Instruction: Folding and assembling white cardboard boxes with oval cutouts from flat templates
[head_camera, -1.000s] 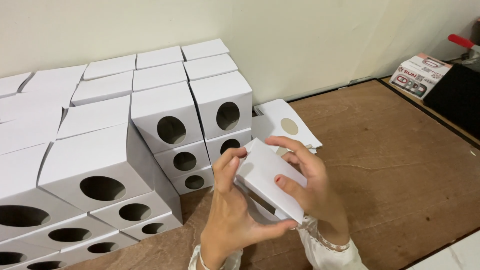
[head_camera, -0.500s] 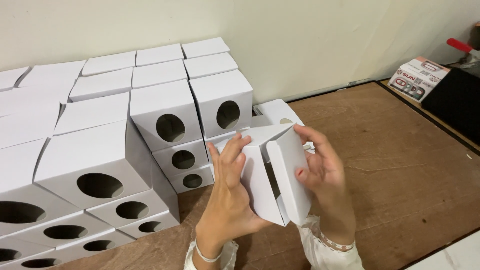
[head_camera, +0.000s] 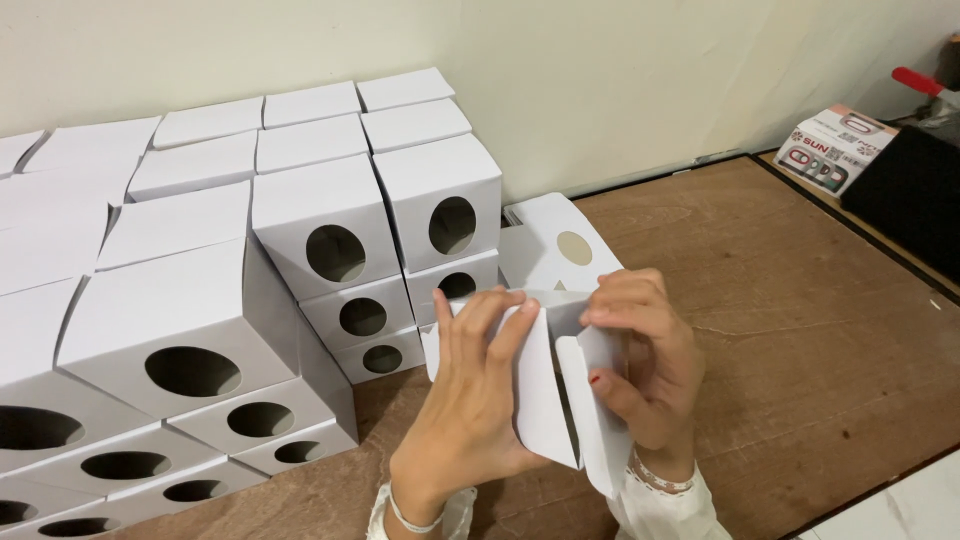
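Both hands hold one partly folded white cardboard box (head_camera: 545, 385) over the brown wooden floor. My left hand (head_camera: 470, 400) grips its left panel, fingers spread up over the top edge. Gripping the right side, my right hand (head_camera: 645, 365) pinches a flap with thumb and fingers. The box's panels stand open between the hands. Behind them lies a small pile of flat white box blanks (head_camera: 560, 240), the top one with a round hole.
Stacks of finished white boxes with oval holes (head_camera: 300, 260) fill the left side against the cream wall. A small printed carton (head_camera: 835, 150) and a black object (head_camera: 915, 195) sit at the far right. A white surface (head_camera: 900, 510) shows at the bottom right corner.
The flat blank has been opened into a box shape. Both hands have shifted along its panels, the right hand now pinching a side flap.
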